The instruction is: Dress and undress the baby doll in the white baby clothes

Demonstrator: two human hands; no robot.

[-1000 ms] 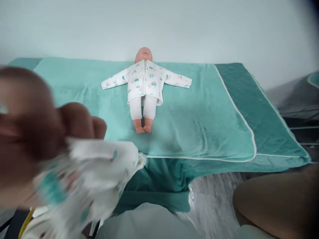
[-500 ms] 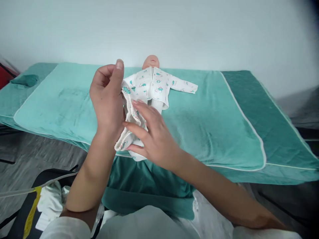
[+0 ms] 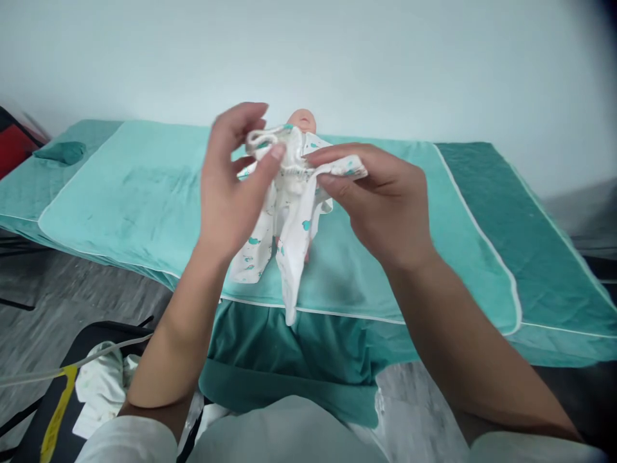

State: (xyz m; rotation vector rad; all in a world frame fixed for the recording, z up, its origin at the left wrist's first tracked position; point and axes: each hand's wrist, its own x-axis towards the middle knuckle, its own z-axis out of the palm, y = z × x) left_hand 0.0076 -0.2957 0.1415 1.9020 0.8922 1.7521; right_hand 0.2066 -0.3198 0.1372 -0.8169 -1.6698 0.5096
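I hold up a small pair of white baby trousers [image 3: 289,251] printed with teal figures, its legs hanging down. My left hand [image 3: 231,186] pinches the waistband on the left side. My right hand [image 3: 385,199] grips the waistband on the right, fingers closed on the cloth. Behind the trousers a baby doll [image 3: 303,120] lies on its back on a teal towel [image 3: 144,193]; only its head and part of its printed white jacket show past my hands.
The towel covers a darker green sheet [image 3: 520,212] on a table against a pale wall. A folded green cloth [image 3: 60,153] lies at the far left. A black bag [image 3: 62,392] with white clothes and a yellow strap sits low on the left.
The bunched garment has been raised and pulled open at the waistband. My right hand moved from under the cloth up to its right edge. The legs now hang free.
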